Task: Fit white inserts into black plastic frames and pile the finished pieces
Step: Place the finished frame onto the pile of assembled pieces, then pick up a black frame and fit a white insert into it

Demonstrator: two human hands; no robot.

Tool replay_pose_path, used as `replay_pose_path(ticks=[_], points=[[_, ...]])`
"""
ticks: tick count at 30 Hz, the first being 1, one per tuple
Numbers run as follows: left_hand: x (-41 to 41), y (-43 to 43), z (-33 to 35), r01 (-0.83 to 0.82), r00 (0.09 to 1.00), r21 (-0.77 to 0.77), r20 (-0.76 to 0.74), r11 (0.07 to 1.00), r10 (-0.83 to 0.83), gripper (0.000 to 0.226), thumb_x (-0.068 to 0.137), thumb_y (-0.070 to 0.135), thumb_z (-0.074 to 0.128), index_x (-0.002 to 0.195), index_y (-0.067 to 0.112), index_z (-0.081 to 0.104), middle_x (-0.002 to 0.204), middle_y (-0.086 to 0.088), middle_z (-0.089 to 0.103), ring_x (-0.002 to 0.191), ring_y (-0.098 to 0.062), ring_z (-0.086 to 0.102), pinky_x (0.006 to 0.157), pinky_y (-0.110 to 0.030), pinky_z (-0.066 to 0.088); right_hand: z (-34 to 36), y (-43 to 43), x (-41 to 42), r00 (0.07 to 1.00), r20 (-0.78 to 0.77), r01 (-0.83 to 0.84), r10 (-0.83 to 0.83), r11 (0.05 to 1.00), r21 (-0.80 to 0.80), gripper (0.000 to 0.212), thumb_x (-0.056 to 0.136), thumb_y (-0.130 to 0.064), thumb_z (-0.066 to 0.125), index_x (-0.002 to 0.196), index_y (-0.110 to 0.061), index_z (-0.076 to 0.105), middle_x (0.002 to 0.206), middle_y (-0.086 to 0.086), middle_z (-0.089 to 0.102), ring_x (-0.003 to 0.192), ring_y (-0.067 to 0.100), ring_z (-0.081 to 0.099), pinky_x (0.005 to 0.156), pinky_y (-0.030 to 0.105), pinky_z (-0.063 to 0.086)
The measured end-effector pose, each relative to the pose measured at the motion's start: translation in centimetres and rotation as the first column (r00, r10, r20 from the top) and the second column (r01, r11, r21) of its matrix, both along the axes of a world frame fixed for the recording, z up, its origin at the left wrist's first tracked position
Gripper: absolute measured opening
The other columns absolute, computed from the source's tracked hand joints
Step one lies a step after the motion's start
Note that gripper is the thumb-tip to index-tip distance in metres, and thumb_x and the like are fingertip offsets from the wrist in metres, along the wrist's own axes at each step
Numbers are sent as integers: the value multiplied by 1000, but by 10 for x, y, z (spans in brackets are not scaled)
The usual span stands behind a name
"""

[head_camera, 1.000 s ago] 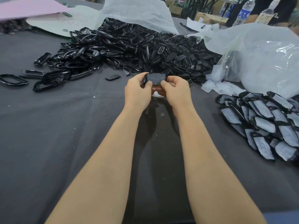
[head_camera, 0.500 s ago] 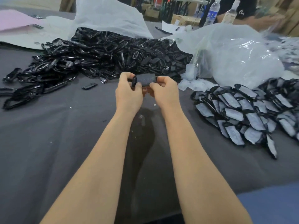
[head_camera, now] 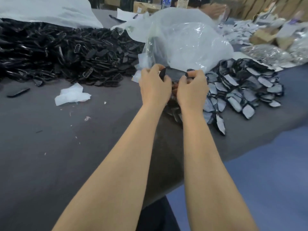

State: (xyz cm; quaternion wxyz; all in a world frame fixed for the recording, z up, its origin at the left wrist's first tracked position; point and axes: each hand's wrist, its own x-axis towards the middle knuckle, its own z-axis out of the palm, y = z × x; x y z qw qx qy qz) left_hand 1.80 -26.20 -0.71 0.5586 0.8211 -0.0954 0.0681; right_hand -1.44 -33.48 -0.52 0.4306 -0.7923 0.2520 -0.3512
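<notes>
as left hand (head_camera: 155, 85) and right hand (head_camera: 191, 90) still grip black frame (head_camera: 174, 75), nearer finished pile (head_camera: 241, 87)

The table cloth (head_camera: 41, 164) is dark grey; the heap of frames (head_camera: 66, 52) glossy black. The finished pile (head_camera: 241, 87) shows pale grey-white panels edged black (a patchwork look); the bag (head_camera: 183, 42) is clear, milky.

The left forearm (head_camera: 120, 164) and the right forearm (head_camera: 205, 164) were bare along their whole visible length, slim and smooth, running from 7 and 5 o'clock at the lower edge up to narrow wrists. The left hand (head_camera: 154, 87) and the right hand (head_camera: 191, 90) were bare too. The fingers (head_camera: 195, 74) were too blurred to show nails. At 6 o'clock, between the forearms, a dark garment (head_camera: 156, 219), near black, showed; its cut could not be told.
</notes>
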Motion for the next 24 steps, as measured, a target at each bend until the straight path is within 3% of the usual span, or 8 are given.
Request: replay_pose_path(ticks=[2, 5, 8, 11, 16, 19, 21, 24], points=[[0, -10, -9, -26, 999, 108, -25, 994, 29, 33, 94, 19, 52, 126, 17, 58, 137, -9, 42, 125, -28, 43, 104, -36, 37, -5, -12, -2, 995, -86, 44, -51, 995, -85, 15, 94, -14, 51, 104, -6, 57, 86, -2, 53, 82, 13, 47, 65, 16, 25], [-1, -15, -21, -29, 997, 222, -57, 975, 43, 37, 97, 24, 50, 134, 23, 54, 151, -8, 29, 134, -29, 35, 111, -41, 30, -11, -20, -4, 974, -202, 77, -105, 986, -146, 16, 91, -19, 54, 103, -10, 60, 86, -4, 55, 82, 12, 46, 61, 19, 23], [0, -17, -24, -18, 999, 212, -46, 977, 28, 40, 96, 23, 51, 136, 24, 51, 152, -7, 29, 134, -28, 35, 112, -42, 29, -11, -17, -4, 973, -185, 107, -138, 980, -168, 24, 88, -14, 56, 112, -13, 53, 87, -7, 50, 82, 11, 42, 65, 23, 26], [1, -14, -19, -19, 999, 109, -34, 994, 23, 42, 94, 19, 54, 135, 21, 50, 147, -6, 35, 132, -27, 36, 110, -40, 31, -9, -5, -3, 985, -94, 121, -143, 971, -208, 25, 87, -11, 55, 112, -12, 53, 88, -6, 52, 82, 14, 46, 66, 22, 26], [10, 20, -9, -91, 996, -82, -23, 992, 89, 35, 93, 11, 52, 127, 12, 56, 137, -8, 48, 123, -23, 47, 105, -32, 37, -3, 34, 10, 999, 42, 13, -5, 980, -198, 15, 87, -10, 55, 102, -12, 59, 82, -4, 55, 84, 17, 56, 65, 20, 29], [20, 64, -8, -206, 978, -121, -3, 971, 207, 29, 95, 8, 47, 122, 11, 58, 130, -8, 54, 111, -15, 50, 96, -18, 36, -2, 67, 25, 991, 47, -118, 128, 977, -180, 9, 89, -12, 57, 97, -10, 60, 77, -5, 54, 76, 13, 51, 62, 16, 27], [27, 100, -10, -289, 957, -135, -9, 948, 291, 29, 96, 8, 45, 121, 11, 58, 129, -7, 54, 100, -8, 46, 87, -12, 33, -1, 95, 37, 970, 10, -239, 243, 959, -155, 8, 90, -14, 57, 95, -10, 61, 73, -7, 53, 76, 14, 52, 62, 16, 26], [35, 153, -14, -413, 911, -144, -53, 899, 410, 29, 97, 9, 44, 122, 13, 57, 128, -4, 55, 97, -4, 44, 78, -8, 31, -7, 143, 55, 894, -140, -445, 425, 877, -181, 14, 92, -16, 55, 101, -10, 64, 92, 1, 66, 93, 18, 58, 66, 18, 29]])
